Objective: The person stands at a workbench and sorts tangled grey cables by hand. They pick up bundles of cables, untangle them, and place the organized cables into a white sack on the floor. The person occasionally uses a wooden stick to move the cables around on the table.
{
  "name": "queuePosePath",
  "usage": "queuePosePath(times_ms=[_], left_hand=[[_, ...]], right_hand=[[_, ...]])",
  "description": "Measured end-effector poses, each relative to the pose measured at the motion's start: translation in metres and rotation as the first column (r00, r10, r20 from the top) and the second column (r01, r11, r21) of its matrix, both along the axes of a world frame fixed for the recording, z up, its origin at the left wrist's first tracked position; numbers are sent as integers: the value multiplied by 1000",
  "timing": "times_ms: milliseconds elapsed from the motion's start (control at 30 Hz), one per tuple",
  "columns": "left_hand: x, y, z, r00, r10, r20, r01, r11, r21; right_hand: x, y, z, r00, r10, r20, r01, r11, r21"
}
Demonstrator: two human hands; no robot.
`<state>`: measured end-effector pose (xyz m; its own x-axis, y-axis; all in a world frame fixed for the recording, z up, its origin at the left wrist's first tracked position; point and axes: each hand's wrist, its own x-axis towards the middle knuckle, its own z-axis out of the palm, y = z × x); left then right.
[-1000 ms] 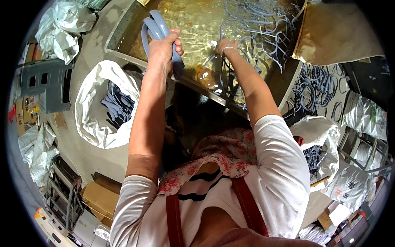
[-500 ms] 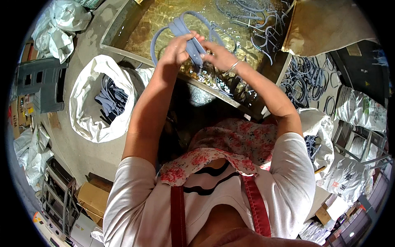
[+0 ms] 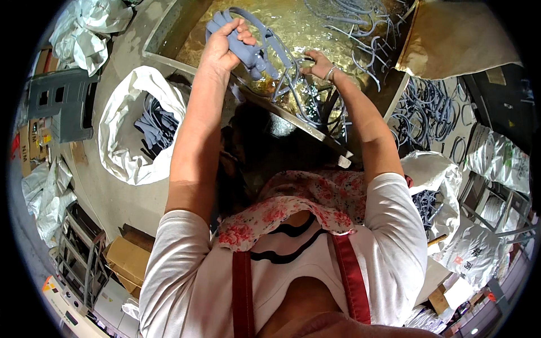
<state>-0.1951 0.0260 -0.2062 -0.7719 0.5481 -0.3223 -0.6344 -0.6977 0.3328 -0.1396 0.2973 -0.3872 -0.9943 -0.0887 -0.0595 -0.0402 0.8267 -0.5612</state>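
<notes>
My left hand (image 3: 225,48) is wrapped round a bundle of grey-blue rubbery strips (image 3: 245,52), lifted over the near left part of a water-filled trough (image 3: 169,58). A long looped band (image 3: 262,25) rises from the bundle, and thinner loops trail down over the trough's near rim. To the right, my right hand (image 3: 320,66), with a bracelet at its wrist, reaches low over the water. Its fingers point left and stand apart, close to the dangling thin loops (image 3: 294,76). Whether its fingertips touch them is unclear.
More thin strips (image 3: 366,39) lie in the trough's right side. A white sack (image 3: 115,141) of grey strips stands on the left floor. Beyond the right rim lies a tangled heap of strips (image 3: 425,107), with another open sack (image 3: 448,174) nearer me. A brown sheet (image 3: 456,42) covers the far right.
My left hand has moved left and up with the bundle. My right hand has left the bundle and shifted right, toward the thin loops over the water.
</notes>
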Motion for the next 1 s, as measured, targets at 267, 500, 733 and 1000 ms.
queuePosePath(times_ms=[267, 500, 733, 1000], left_hand=[[-4, -8, 13, 937, 295, -189, -320, 940, -118], [11, 10, 36, 723, -53, -689, -653, 273, -706], [19, 26, 21, 460, -648, -607, -452, 418, -788], [-1, -17, 14, 939, -12, -344, -228, 728, -647]], right_hand=[[-4, -18, 46, 891, -249, 380, 415, 786, -459], [-9, 37, 180, 953, 142, -268, 23, 848, 529], [-25, -47, 253, 901, 278, -334, -169, 933, 318], [-57, 45, 64, 995, -73, 68, 56, 972, 227]])
